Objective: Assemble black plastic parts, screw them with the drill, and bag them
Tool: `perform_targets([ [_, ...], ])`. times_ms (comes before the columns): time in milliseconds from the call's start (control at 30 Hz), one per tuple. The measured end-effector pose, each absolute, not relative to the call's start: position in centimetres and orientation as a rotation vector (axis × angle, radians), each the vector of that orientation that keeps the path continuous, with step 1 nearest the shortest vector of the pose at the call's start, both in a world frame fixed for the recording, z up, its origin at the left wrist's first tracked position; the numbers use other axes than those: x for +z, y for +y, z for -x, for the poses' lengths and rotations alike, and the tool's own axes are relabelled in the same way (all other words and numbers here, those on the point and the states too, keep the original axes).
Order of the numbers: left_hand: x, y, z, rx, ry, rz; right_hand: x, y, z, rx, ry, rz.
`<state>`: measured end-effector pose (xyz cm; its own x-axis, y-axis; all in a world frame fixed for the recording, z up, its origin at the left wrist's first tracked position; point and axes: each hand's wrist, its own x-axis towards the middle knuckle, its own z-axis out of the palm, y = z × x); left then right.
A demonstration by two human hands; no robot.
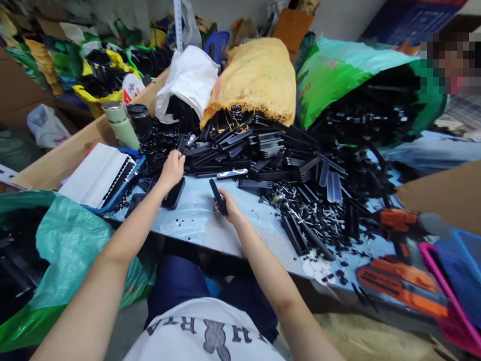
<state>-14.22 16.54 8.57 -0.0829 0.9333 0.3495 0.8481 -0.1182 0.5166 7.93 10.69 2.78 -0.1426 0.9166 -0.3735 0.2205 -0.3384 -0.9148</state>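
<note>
My right hand (230, 206) is closed around a slim black plastic bar (218, 196), held tilted above the front part of the table. My left hand (173, 169) reaches to the near left edge of a heap of black plastic parts (233, 150). Its fingers are closed on a small black plastic part (183, 142), partly hidden by the hand. Just under the left wrist lies a flat black object (175, 194) like a phone. Small screws (319, 220) and black bits are strewn to the right of my right hand.
An orange cordless drill (402, 225) stands at the right. Along the back lie a white sack (191, 75), a yellow sack (259, 75) and a green sack (330, 70) spilling black parts. A blue tray (141, 163), a green flask (122, 125) and a wooden board (48, 153) border the left.
</note>
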Motion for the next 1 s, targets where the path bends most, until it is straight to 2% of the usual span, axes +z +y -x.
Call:
perform_targets([
  [100, 7.0, 11.2, 9.4, 0.937, 1.685, -1.967, 2.9, 8.0, -11.0, 1.600, -1.125, 1.337],
  [233, 4.3, 5.3, 5.9, 0.783, 1.434, -1.802, 2.8, 4.3, -15.4, 1.353, -1.150, 1.142],
  [400, 2.2, 1.1, 5.4, 0.794, 1.355, -1.569, 3.0, -0.4, -23.3, 0.912, -1.805, 1.328],
  [533, 1.6, -0.7, 3.8, 0.892, 1.309, -1.453, 3.2, -2.0, -23.6, 0.634, -2.269, 1.397],
  [600, 1.8, -1.3, 2.3, 0.945, 1.248, -1.436, 2.9, -1.9, -21.4, 0.676, -2.218, 1.424],
  [733, 3.1, -2.0, 0.1, 0.998, 1.210, -1.518, 2.2, -1.7, -17.2, 1.272, -1.602, 1.361],
  [800, 3.8, -2.1, -0.3, 1.041, 1.234, -1.622, 2.2, -1.8, -16.6, 1.457, -1.398, 1.263],
  [867, 4.5, -2.3, -0.3, 1.061, 1.254, -1.759, 2.5, -1.8, -17.0, 1.444, -1.407, 1.196],
  [1000, 5.1, -2.7, -0.4, 1.024, 1.287, -1.914, 3.6, -1.8, -18.6, 1.128, -1.735, 1.136],
])
